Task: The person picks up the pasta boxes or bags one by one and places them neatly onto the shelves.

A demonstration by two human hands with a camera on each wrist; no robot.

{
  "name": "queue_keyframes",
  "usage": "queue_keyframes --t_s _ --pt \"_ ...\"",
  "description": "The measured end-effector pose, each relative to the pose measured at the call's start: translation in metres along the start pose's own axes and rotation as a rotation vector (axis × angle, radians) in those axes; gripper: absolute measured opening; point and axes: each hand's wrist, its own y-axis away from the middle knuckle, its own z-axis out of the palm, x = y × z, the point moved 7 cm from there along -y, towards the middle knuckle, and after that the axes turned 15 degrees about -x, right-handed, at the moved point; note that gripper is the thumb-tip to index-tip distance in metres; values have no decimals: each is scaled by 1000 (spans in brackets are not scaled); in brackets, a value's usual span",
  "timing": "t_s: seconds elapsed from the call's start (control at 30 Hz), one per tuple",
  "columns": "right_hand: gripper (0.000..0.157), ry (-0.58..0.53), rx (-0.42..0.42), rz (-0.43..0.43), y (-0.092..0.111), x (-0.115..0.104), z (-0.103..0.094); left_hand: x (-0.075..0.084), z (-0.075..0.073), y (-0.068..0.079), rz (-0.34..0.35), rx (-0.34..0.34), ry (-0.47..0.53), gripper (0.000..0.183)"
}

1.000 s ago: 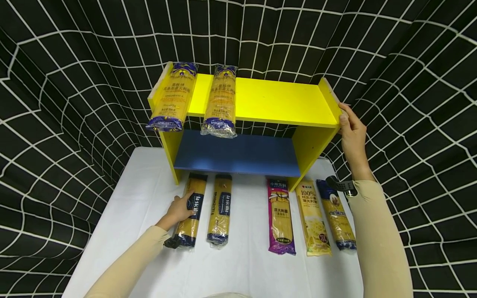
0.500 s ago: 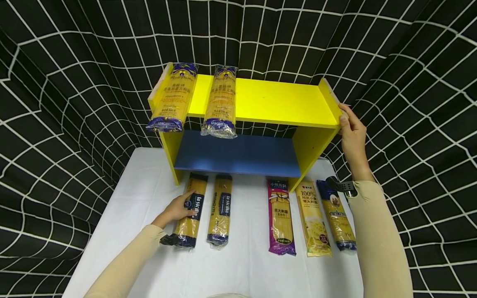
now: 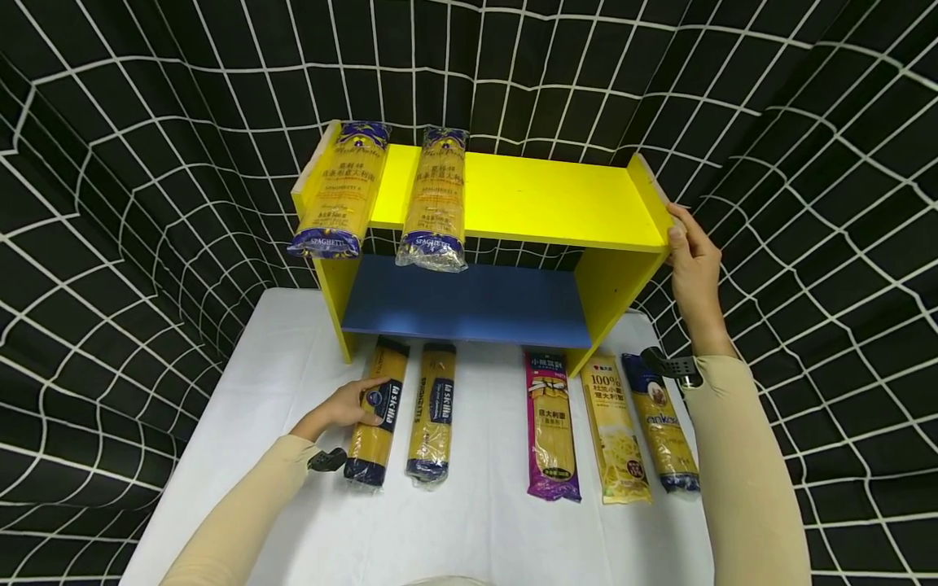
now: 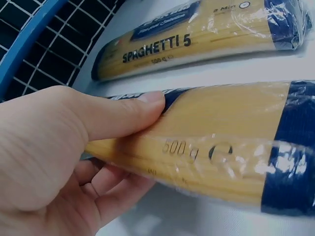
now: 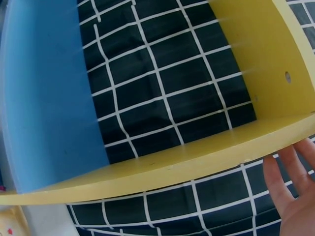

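Note:
My left hand (image 3: 352, 404) holds a pack of la sicilia spaghetti (image 4: 226, 132) from its left side. In the left wrist view the thumb lies on top of the pack and the fingers go beneath it. The pack slants on the white cloth, its far end near the shelf's front. A second la sicilia pack (image 3: 432, 415) lies just to the right. My right hand (image 3: 692, 260) touches the outer right side of the yellow and blue shelf (image 3: 557, 199); its fingers look fairly straight in the right wrist view (image 5: 295, 182).
Two spaghetti packs, one at far left (image 3: 343, 187) and another beside it (image 3: 436, 195), lie on the upper yellow board. On the table's right lie a purple pasta pack (image 3: 551, 431), a cream pack (image 3: 618, 431) and a blue-ended pack (image 3: 663, 431). Black gridded cloth surrounds the table.
My left hand and wrist have shifted slightly left, and the fingers have closed around the pack's side. The held pack has tilted a little. My right hand stays on the shelf.

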Motion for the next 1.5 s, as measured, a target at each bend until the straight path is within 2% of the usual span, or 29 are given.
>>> queue_keyframes --t_s 0.3,0.6,0.83,1.0,1.23,1.37,1.5 --pt "42 -7 3 -13 1 -1 -1 -1 0 4 3 46 40 85" --pt "42 10 -2 -6 2 -3 0 -8 4 11 29 46 120 83" --pt "42 -2 4 -3 1 -3 0 0 4 26 99 6 173 82" --pt "42 -5 1 -5 1 -2 0 5 6 36 165 -27 142 81" --pt "42 8 0 1 1 -1 0 28 5 45 309 -63 75 79" --pt "42 11 4 -1 0 -1 -1 46 3 47 348 -74 28 78" --pt "41 -3 6 -9 1 -1 0 62 4 46 350 -104 12 78"
